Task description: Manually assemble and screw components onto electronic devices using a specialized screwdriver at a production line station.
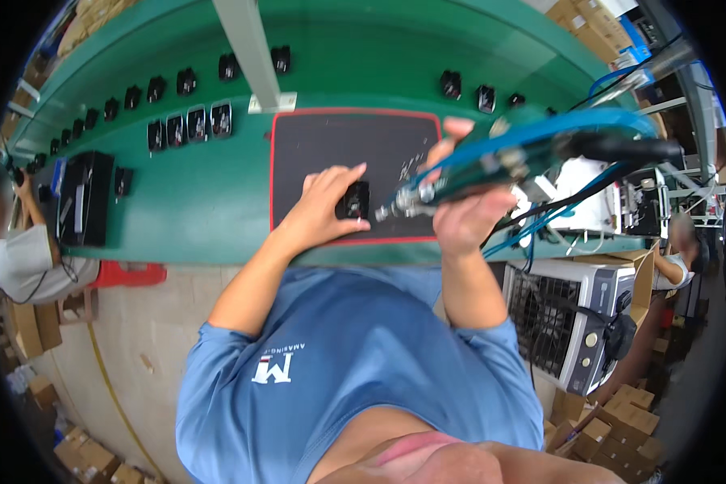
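On a black mat with a red border (315,133), my left hand (324,203) holds a small black part (356,200) between the thumb and fingers. The part looks like a small open housing; its inside is too small to make out. My right hand (469,214) is wrapped round a green power screwdriver (480,165), slightly blurred, with blue hoses and a black cable. Its metal tip (391,208) points left toward the black part, a short way apart from it. Small bits (415,165) lie scattered on the mat above the tip.
Rows of black parts (187,125) stand on the green bench (194,189), left and far right. A grey post (254,56) rises behind the mat. A black box (85,198) sits far left. A grey air cooler (573,315) stands lower right. Co-workers (28,258) sit at both sides.
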Tool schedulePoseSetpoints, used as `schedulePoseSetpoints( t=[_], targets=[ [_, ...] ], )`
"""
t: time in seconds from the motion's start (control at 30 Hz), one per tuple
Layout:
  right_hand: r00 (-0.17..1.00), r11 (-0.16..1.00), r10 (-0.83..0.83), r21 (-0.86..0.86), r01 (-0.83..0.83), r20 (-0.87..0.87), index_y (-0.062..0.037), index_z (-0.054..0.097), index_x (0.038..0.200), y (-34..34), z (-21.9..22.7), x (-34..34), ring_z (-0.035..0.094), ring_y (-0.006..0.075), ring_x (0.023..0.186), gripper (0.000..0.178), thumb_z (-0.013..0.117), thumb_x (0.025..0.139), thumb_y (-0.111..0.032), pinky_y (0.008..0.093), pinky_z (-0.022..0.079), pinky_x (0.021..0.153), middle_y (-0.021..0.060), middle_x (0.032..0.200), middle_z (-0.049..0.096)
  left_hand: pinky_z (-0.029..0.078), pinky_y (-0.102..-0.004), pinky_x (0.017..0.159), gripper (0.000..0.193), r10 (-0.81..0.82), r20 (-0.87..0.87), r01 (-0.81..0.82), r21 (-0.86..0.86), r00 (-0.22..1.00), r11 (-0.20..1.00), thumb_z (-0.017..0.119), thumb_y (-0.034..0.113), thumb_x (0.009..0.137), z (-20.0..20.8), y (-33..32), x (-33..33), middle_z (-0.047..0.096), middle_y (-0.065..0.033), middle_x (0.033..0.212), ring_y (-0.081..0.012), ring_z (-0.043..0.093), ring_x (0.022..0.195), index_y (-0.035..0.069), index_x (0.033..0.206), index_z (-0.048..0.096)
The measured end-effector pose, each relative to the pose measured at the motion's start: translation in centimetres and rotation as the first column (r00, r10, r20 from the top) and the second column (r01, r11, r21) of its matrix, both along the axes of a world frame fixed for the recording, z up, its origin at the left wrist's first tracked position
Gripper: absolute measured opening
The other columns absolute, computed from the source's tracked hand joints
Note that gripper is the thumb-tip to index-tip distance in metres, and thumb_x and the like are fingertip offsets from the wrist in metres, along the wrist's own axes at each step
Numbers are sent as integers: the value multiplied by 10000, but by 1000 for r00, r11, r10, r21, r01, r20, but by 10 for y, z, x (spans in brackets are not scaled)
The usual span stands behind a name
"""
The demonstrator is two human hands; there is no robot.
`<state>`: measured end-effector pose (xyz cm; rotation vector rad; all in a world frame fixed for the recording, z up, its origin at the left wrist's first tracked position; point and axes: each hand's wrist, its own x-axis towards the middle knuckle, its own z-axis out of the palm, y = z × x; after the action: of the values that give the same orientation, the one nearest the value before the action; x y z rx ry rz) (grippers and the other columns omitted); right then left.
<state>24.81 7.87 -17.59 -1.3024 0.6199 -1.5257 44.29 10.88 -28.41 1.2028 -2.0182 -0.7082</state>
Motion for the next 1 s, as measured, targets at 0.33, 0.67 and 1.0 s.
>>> schedulePoseSetpoints(
  t=[0.33,0.67,1.0],
  targets=[
    [985,988,-135,-84,126,-109,97,512,1128,7,7,51,553,151,612,1013,278,827,-842,255,459,495,110,767,590,335,-385,926,463,93,12,-90,-153,996,984,855,331,642,-18,15,-5,541,-55,1201,-236,524,1105,84,973,646],
    [994,996,-89,-5,89,-69,91,516,1150,12,-3,46,537,127,623,1076,286,775,-891,238,457,528,80,697,565,340,-380,914,424,89,11,-87,-117,996,989,858,340,640,-17,15,-6,544,-60,1197,-238,532,1077,87,914,656],
    [993,996,-86,10,87,-87,74,503,1150,12,-8,47,550,129,607,1064,300,766,-897,241,460,531,79,696,574,339,-373,908,390,112,-55,-115,-71,992,991,871,316,627,-11,17,-6,565,-58,1181,-227,543,1063,85,855,655]
  ],
)
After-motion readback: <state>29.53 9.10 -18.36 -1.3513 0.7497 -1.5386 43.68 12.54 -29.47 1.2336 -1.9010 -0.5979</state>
